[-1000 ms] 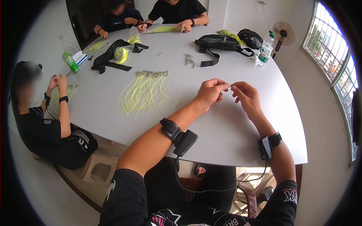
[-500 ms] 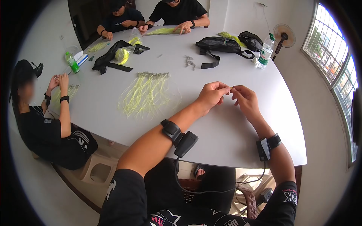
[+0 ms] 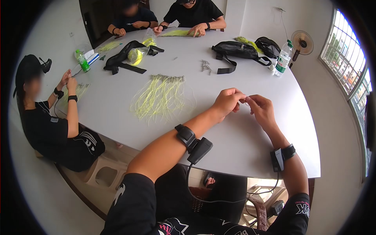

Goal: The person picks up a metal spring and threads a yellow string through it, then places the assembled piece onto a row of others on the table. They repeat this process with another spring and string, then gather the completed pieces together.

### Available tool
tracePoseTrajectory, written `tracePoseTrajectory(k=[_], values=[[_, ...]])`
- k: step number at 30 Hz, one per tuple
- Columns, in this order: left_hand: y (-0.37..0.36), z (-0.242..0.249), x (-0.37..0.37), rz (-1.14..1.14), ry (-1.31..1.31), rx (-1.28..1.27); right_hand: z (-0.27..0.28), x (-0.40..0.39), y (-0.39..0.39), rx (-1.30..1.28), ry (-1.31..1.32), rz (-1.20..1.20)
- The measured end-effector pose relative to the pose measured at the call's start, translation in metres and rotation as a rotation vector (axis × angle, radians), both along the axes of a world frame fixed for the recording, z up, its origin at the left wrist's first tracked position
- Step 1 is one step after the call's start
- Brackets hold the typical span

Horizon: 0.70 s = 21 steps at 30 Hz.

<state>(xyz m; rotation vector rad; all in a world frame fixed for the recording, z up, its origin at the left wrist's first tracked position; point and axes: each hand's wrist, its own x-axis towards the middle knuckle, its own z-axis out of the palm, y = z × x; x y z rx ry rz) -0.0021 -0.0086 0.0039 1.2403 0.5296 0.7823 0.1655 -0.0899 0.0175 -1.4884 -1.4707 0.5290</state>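
Observation:
My left hand [image 3: 228,103] is raised over the right half of the table, thumb and forefinger pinched. Against its fingertips my right hand [image 3: 262,111] also pinches, and whatever lies between them is too small to make out. Left of my hands, a spread bundle of yellow-green cords [image 3: 158,100] lies on the white table [image 3: 188,135], with a row of small greyish metal pieces along its far end. Farther back sits a small pile of loose metal pieces [image 3: 206,67].
A black waist bag [image 3: 235,50] and a water bottle [image 3: 282,58] stand at the back right. A black strap bag [image 3: 122,58], a plastic bag of yellow cord [image 3: 136,57] and a green bottle [image 3: 82,60] are at the left. Several people sit around the table handling cords.
The whole view has shifted, so the scene sits slightly farther right. My hands stay fingertip to fingertip, with the right fingers slightly changed in pose. The cords have not moved on the table.

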Motion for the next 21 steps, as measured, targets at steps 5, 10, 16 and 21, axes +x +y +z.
tracePoseTrajectory(k=[5, 10, 16, 21], values=[[-0.0008, -0.0006, 0.0016, 0.053, 0.012, -0.011, -0.0034, -0.0021, 0.0002, 0.01, 0.0, 0.034], [-0.0065, 0.0056, 0.0003, 0.064, -0.004, -0.024, -0.0006, -0.0051, -0.001, 0.04, 0.052, 0.033], [-0.0019, 0.0013, 0.0019, 0.03, 0.006, 0.019, -0.0002, -0.001, -0.0003, 0.004, 0.028, -0.016], [-0.0013, 0.0017, 0.0012, 0.001, 0.046, 0.002, -0.0013, -0.0038, 0.0004, 0.095, 0.077, -0.046]])
